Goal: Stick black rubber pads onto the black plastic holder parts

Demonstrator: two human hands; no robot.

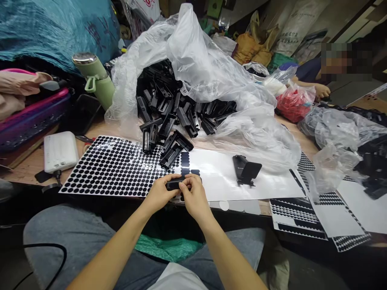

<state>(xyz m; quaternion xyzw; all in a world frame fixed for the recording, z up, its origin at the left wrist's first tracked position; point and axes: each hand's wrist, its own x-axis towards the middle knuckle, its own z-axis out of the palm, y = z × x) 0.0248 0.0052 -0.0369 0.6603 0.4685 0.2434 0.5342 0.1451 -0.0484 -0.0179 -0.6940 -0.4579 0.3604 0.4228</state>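
Note:
A small black plastic part (pixel 173 184) is held between both hands at the table's front edge. My left hand (pixel 159 192) grips its left end, and the fingers of my right hand (pixel 193 194) are closed on its right side. Beneath and to the left lies a white sheet of black round stickers (pixel 111 169). Bare white backing (pixel 217 173) stretches to the right, with a black folding stand (pixel 245 170) on it. Just beyond my hands, several black plastic parts (pixel 175 147) spill from a clear plastic bag (pixel 199 60).
A white power bank (pixel 60 151) and green bottle (pixel 99 82) stand at the left. More sticker sheets (pixel 298 217) overhang the front edge at right. Clear bags (pixel 335 129) and a red bag (pixel 294 102) lie farther right, near another person's hand (pixel 322 92).

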